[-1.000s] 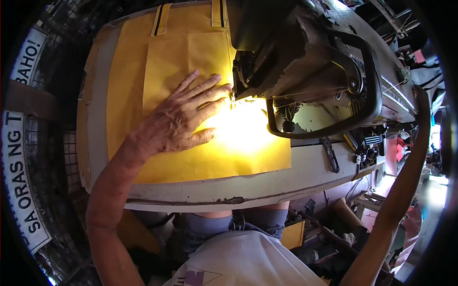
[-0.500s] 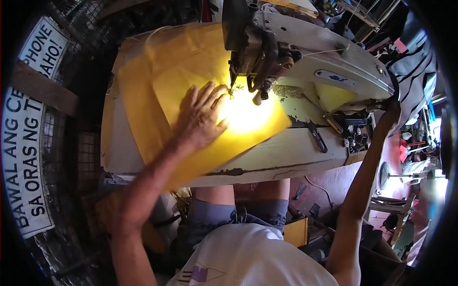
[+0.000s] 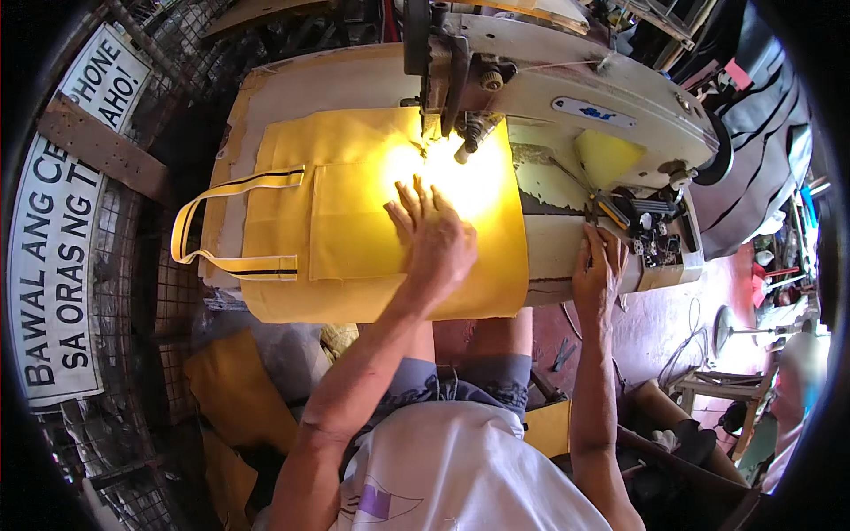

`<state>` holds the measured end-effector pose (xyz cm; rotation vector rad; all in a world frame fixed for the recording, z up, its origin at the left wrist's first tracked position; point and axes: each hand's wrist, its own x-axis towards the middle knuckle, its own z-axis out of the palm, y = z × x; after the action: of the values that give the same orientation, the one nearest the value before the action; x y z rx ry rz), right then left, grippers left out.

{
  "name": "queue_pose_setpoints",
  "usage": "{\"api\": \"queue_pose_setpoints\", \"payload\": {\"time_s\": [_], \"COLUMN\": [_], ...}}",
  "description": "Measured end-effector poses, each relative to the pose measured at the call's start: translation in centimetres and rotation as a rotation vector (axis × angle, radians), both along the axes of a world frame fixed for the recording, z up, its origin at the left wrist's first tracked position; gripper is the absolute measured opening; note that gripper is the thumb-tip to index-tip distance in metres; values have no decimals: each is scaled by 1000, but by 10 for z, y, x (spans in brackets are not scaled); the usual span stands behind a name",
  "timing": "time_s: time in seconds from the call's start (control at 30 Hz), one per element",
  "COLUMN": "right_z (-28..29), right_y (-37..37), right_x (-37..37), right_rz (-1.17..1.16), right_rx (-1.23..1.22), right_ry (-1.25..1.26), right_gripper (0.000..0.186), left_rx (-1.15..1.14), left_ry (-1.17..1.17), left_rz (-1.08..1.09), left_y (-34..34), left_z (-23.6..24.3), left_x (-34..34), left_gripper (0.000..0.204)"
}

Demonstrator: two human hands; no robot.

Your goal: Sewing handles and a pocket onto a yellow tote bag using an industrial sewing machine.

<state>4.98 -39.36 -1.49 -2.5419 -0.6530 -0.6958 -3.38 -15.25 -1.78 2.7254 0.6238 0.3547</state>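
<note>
A yellow fabric bag panel (image 3: 372, 301) with a stitched-on pocket piece lies flat across the sewing machine bed. A looped strap (image 3: 183, 232), yellow with pale edges and a dark line, sticks out at its left. My left hand (image 3: 436, 239) rests on the panel with fingers spread, just in front of the lit needle area of the sewing machine (image 3: 443, 97). At the right of the panel, my right hand (image 3: 600, 265) closes around small dark thread snips (image 3: 592, 212) at the table edge; the fingers mostly hide them.
A yellow-handled tool (image 3: 611, 212) lies beside a small tray of metal parts (image 3: 660, 243), right of my right hand. The machine's handwheel (image 3: 719, 146) is farther right. Yellow fabric pieces (image 3: 239, 389) hang at lower left, near a wire mesh wall with a sign (image 3: 62, 292).
The panel has been turned and now lies straighter, its strap showing at the left. My left hand moved right with it. My right hand came from the handwheel down to the snips.
</note>
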Motion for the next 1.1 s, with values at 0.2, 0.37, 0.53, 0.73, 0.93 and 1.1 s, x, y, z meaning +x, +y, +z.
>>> {"api": "queue_pose_setpoints", "payload": {"time_s": [0.2,0.37,0.53,0.73,0.93,1.1], "right_z": [11,12,18,23,-9,-34], "right_y": [36,83,85,114,178,200], "right_x": [-53,-79,-78,-25,38,57], "right_rz": [363,708,719,697,739,783], "right_rx": [106,180,246,296,167,25], "right_ry": [23,224,263,224,303,293], "right_gripper": [38,21,19,12,14,26], "left_rx": [-566,-178,133,-16,-326,-365], "left_ry": [-289,-156,-226,-565,-639,-647], "left_rz": [-137,-539,-634,-334,-238,-218], "left_y": [59,52,47,58,87,93], "left_z": [27,47,40,47,64,60], "left_x": [-50,-90,-81,-82,-73,-73], "left_gripper": [38,36,35,30,28,25]}}
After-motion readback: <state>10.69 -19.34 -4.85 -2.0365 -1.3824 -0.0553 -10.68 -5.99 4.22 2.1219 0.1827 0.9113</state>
